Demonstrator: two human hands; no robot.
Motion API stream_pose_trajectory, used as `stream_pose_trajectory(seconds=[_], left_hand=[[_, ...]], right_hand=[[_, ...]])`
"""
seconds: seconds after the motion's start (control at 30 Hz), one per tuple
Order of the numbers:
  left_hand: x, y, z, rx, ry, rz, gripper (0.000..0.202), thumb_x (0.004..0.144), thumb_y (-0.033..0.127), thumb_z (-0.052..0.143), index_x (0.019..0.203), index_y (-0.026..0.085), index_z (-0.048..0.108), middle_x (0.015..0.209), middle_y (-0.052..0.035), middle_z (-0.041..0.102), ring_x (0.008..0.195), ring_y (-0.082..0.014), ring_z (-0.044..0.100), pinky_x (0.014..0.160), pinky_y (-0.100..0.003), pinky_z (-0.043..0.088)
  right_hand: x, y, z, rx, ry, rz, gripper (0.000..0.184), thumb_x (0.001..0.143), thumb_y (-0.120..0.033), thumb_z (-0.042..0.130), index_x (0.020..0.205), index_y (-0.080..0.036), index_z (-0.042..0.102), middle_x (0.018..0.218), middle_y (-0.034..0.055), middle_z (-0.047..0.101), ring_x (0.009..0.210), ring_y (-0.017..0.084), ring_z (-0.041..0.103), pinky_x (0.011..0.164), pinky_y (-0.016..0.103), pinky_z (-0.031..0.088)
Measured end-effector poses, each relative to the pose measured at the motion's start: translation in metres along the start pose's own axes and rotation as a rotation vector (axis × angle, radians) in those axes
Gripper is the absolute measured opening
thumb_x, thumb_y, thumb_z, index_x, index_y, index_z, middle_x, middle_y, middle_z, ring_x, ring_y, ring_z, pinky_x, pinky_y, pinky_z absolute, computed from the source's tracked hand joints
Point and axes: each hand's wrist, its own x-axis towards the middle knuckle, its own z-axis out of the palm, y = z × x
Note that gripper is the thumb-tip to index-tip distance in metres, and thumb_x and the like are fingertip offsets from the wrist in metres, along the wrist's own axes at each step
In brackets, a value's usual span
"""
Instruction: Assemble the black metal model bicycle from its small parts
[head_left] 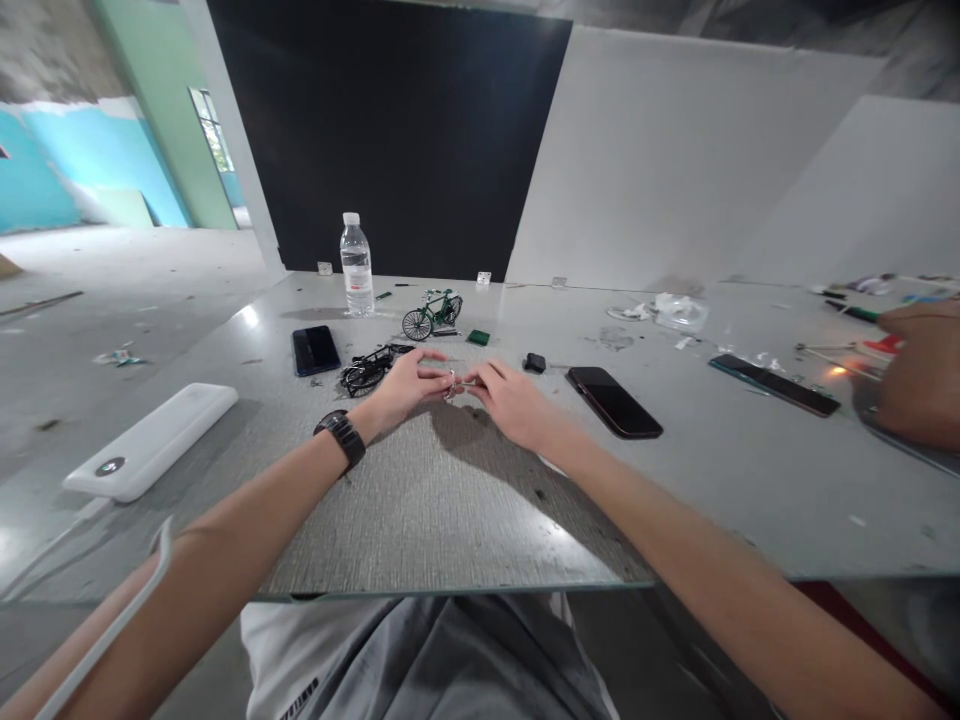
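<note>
My left hand (409,385), with a black watch (342,438) on its wrist, pinches a small silvery part (452,384) between thumb and fingers. From the other side my right hand (511,400) meets it, fingers closed on a thin piece whose kind is too small to make out. Close to my left hand a black model bicycle (366,372) lies on its side, partly hidden by the fingers. Behind both hands stands a green model bicycle (433,314), with a small green piece (478,338) to its right.
A water bottle (357,268), a dark phone (315,350) and a white power bank (154,440) are on the left. To the right lie a small black block (534,363), another phone (613,402) and clear plastic packaging (679,312). Another person's hand (919,375) is at the far right.
</note>
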Motion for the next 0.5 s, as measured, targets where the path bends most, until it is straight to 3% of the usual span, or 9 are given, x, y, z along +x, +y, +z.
stream_pose_trajectory(seconds=[0.27,0.4,0.5], left_hand=[[-0.005,0.013,0.006,-0.051,0.003,-0.016,0.036,0.091,0.004,0.072,0.121,0.011,0.054,0.093,-0.0106,0.078,0.085,-0.0183,0.077,0.096,-0.04,0.057],[-0.004,0.013,0.004,-0.034,0.012,-0.028,0.038,0.091,0.006,0.074,0.123,0.011,0.055,0.095,-0.0111,0.078,0.086,-0.0183,0.076,0.098,-0.042,0.056],[-0.004,0.013,0.003,-0.062,-0.013,-0.034,0.038,0.091,0.006,0.074,0.124,0.011,0.055,0.096,-0.0112,0.078,0.086,-0.0182,0.076,0.099,-0.042,0.055]], right_hand=[[-0.002,0.003,-0.001,0.07,-0.036,0.109,0.024,0.104,-0.015,0.035,0.105,-0.02,0.059,0.104,0.0106,0.067,0.094,0.025,0.064,0.084,0.04,0.05],[0.001,-0.002,-0.003,0.124,0.012,0.075,0.015,0.105,-0.023,0.044,0.108,-0.021,0.058,0.114,0.0124,0.065,0.099,0.025,0.063,0.088,0.039,0.05],[0.001,0.0,-0.002,0.13,0.04,0.071,0.015,0.105,-0.023,0.043,0.101,-0.021,0.058,0.109,0.0118,0.065,0.1,0.025,0.063,0.089,0.038,0.049]])
